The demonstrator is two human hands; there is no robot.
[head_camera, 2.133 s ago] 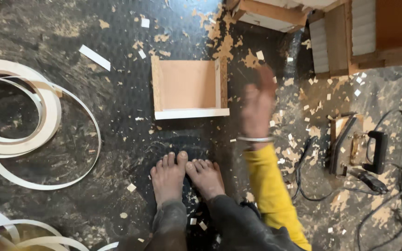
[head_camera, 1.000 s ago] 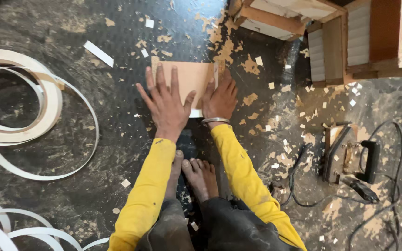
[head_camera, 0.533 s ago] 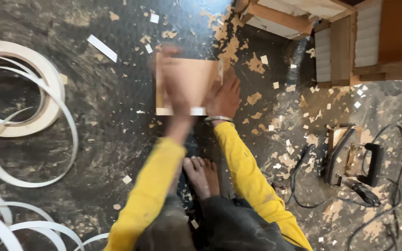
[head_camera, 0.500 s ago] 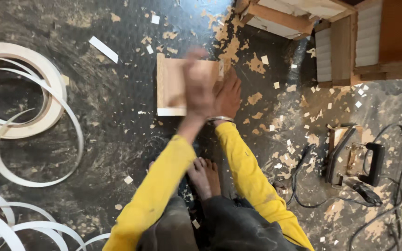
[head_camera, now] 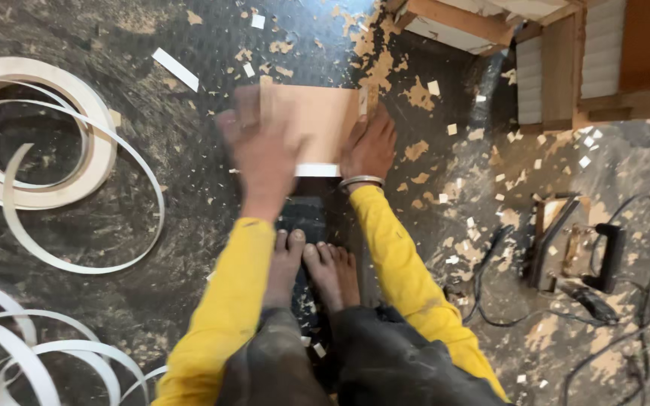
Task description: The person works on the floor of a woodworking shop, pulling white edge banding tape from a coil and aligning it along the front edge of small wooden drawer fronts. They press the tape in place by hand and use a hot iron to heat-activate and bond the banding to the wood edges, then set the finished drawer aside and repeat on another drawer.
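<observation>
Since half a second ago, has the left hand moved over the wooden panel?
Yes. The left hand has slid leftward, from the wooden panel's middle to its left edge, toward the edge-band coil.

The person squats barefoot on the dark floor (head_camera: 114, 248), which is littered with wood chips. Both hands are on a small wooden board (head_camera: 317, 120) with a white front edge. The left hand (head_camera: 261, 154) is blurred, spread flat over the board's left part. The right hand (head_camera: 370, 144) rests on its right edge, a bangle at the wrist. Both sleeves are yellow. Coils of white edge banding (head_camera: 35, 150) lie well apart to the left. To the right, a corded iron (head_camera: 573, 244) sits on the floor, and wooden frames (head_camera: 566, 60) stand beyond the board.
</observation>
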